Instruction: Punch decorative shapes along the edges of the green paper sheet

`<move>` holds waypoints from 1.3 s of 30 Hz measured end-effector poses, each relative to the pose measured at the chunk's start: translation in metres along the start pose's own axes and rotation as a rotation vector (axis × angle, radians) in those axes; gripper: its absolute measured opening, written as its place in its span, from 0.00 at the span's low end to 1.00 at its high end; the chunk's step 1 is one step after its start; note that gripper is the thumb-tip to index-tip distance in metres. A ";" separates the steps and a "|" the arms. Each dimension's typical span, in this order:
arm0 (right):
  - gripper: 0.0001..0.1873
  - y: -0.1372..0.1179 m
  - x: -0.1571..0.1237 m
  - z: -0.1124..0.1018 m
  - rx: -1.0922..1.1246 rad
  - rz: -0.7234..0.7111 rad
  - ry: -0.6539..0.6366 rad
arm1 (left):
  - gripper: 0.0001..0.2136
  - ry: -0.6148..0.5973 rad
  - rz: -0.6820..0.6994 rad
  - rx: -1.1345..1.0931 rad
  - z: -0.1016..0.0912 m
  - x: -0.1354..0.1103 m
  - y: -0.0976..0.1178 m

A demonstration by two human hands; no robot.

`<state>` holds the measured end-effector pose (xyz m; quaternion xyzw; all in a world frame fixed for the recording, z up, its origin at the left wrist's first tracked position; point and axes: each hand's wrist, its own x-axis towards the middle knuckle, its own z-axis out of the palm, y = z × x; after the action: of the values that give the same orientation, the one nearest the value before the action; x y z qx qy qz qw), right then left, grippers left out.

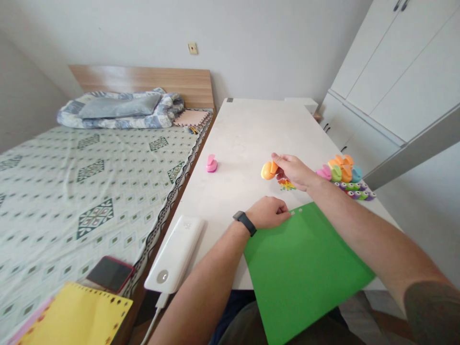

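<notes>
The right hand (293,171) firmly grips an orange craft punch (268,171), judged light and rigid; the left hand (268,212) pinches green paper (309,268), likely flimsy, best held by its edge.

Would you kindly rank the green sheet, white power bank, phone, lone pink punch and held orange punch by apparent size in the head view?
1. Green sheet
2. White power bank
3. Phone
Not ranked: pink punch and orange punch look close in size, and the right hand partly covers the orange one.
</notes>
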<state>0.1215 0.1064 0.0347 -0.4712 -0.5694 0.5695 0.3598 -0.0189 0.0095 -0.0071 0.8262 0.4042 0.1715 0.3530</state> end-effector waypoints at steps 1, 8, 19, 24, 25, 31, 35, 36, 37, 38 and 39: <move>0.22 -0.001 0.006 0.002 0.062 0.041 -0.029 | 0.12 -0.005 -0.003 0.007 0.000 0.000 0.000; 0.19 -0.005 0.039 0.020 0.229 0.274 -0.168 | 0.12 -0.029 -0.017 0.047 -0.001 0.000 0.002; 0.20 -0.008 0.048 0.028 0.417 0.398 -0.270 | 0.12 -0.015 0.013 0.092 0.002 0.000 0.001; 0.19 -0.009 0.046 0.028 0.451 0.418 -0.268 | 0.12 -0.010 0.015 0.115 0.001 0.000 0.003; 0.19 -0.009 0.046 0.028 0.452 0.418 -0.265 | 0.12 -0.011 0.016 0.122 0.001 0.000 0.003; 0.20 -0.008 0.048 0.024 0.448 0.397 -0.289 | 0.13 -0.014 0.020 0.154 0.002 0.000 0.002; 0.18 -0.010 0.048 0.024 0.449 0.402 -0.318 | 0.13 -0.012 0.016 0.163 0.002 0.000 0.002; 0.19 -0.010 0.049 0.025 0.449 0.411 -0.317 | 0.13 -0.014 0.013 0.159 0.002 0.000 0.002; 0.19 -0.011 0.049 0.026 0.446 0.421 -0.314 | 0.13 -0.017 0.010 0.155 0.002 0.000 0.002; 0.20 -0.012 0.049 0.028 0.440 0.432 -0.312 | 0.13 -0.019 0.009 0.152 0.002 0.000 0.002; 0.20 -0.013 0.050 0.029 0.430 0.441 -0.311 | 0.13 -0.020 0.009 0.150 0.002 0.000 0.002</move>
<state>0.0776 0.1456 0.0389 -0.4041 -0.3687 0.8054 0.2280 -0.0167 0.0074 -0.0067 0.8539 0.4085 0.1340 0.2933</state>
